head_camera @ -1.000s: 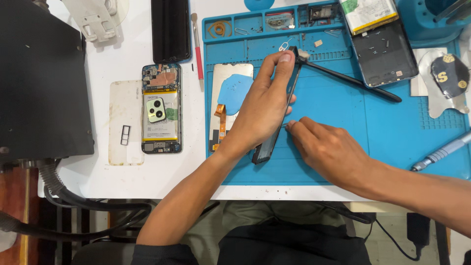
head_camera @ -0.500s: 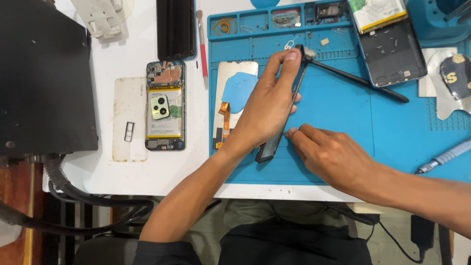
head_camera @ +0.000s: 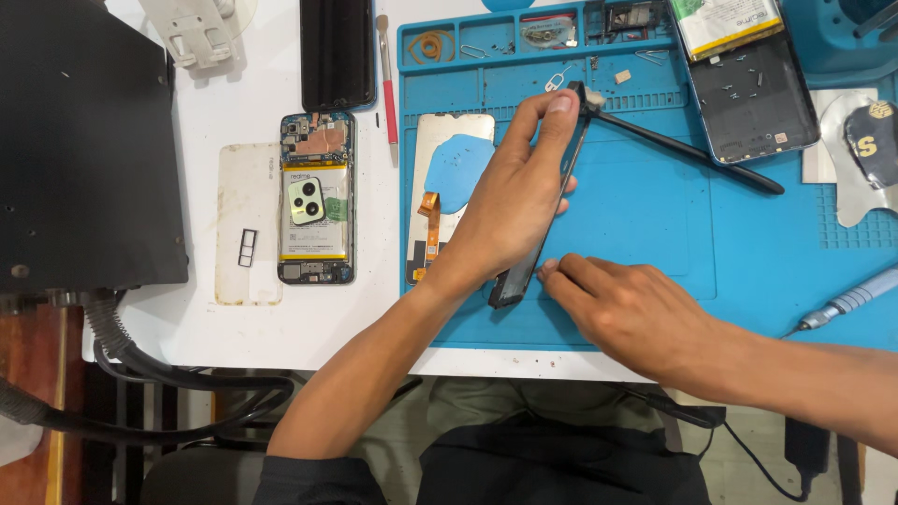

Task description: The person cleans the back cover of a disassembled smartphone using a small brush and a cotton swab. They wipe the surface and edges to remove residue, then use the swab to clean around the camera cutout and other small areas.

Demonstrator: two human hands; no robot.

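My left hand grips a dark phone frame stood on its long edge on the blue work mat, fingertips at its far end. My right hand rests on the mat with its fingertips touching the frame's near end; whether it pinches something small I cannot tell. A black pry tool lies just beyond the frame. Left of my left hand lies a screen panel with a blue pick and an orange flex cable.
An opened phone with battery and camera showing lies on the white table, beside a clear back cover. A black phone, a red-handled brush, another phone shell, a screwdriver and a black box surround the mat.
My right hand's fingertips have stayed at the frame's near end with only slight shifts. My left hand keeps its grip; the view has shifted a little.
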